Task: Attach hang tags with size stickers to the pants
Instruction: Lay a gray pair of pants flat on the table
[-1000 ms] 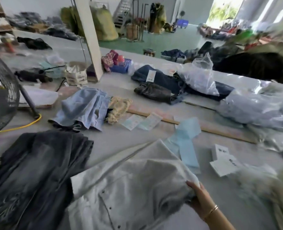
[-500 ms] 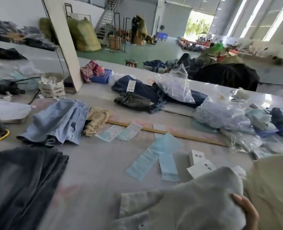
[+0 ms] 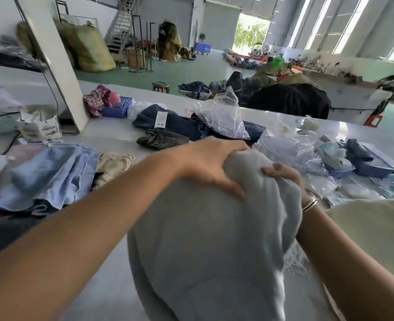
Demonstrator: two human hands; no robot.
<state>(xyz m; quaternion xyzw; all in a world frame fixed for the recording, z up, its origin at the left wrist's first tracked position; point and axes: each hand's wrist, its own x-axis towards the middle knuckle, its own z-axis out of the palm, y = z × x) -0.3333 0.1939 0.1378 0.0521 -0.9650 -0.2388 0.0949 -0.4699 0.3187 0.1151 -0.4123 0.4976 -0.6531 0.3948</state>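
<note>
So the left hand [image 3: 211, 164] just joined the right hand [image 3: 282, 174], both now bunching up the pale grey pants [image 3: 205, 239] off the table [image 3: 112, 269], tagging looks not started.

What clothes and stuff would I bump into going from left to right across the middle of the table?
light blue folded pants → beige folded garment → left hand → pale grey pants → right hand → dark blue folded cloth

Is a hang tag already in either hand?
No: both the left hand and the right hand grip only the pale grey pants.
</note>
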